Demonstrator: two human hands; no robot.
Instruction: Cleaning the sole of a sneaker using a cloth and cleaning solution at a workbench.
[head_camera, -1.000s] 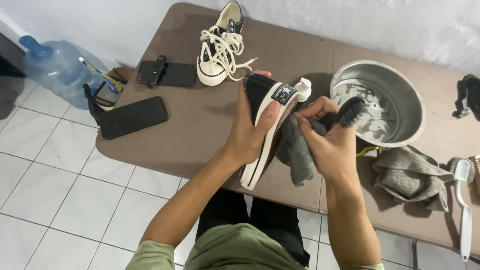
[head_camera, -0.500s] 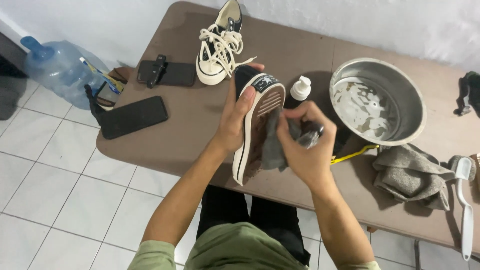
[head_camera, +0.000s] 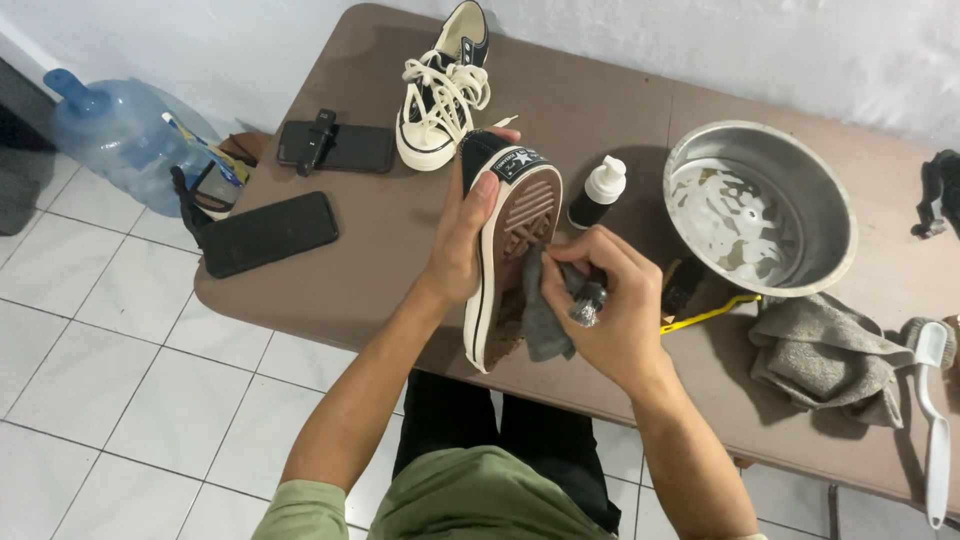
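The left hand (head_camera: 462, 245) grips a black-and-white sneaker (head_camera: 510, 255) by its side, fingers curled round the upper and the thumb lying along the white rubber edge – the brown sole is turned up toward the camera, heel end farthest from the person. The shoe is held above the near edge of the brown table (head_camera: 340, 290), not resting on it. The right hand (head_camera: 610, 310) is closed round a bunched grey cloth (head_camera: 543, 320), pressing it against the sole near the middle; a small dark brush-like thing also sits inside that fist, too hidden to tell further.

Just beyond the shoe stands a small black bottle with a white pump top (head_camera: 598, 192). To its right is a metal basin (head_camera: 760, 205) with foamy water in it, and near it a second grey cloth (head_camera: 830, 355) lies crumpled – a white-handled brush (head_camera: 935, 420) beside that. At the far edge sits the 2nd sneaker (head_camera: 445, 95), laced, upright. 2 dark phones (head_camera: 265, 233) lie at the left end, and a blue water jug (head_camera: 120, 135) stands on the tiled floor
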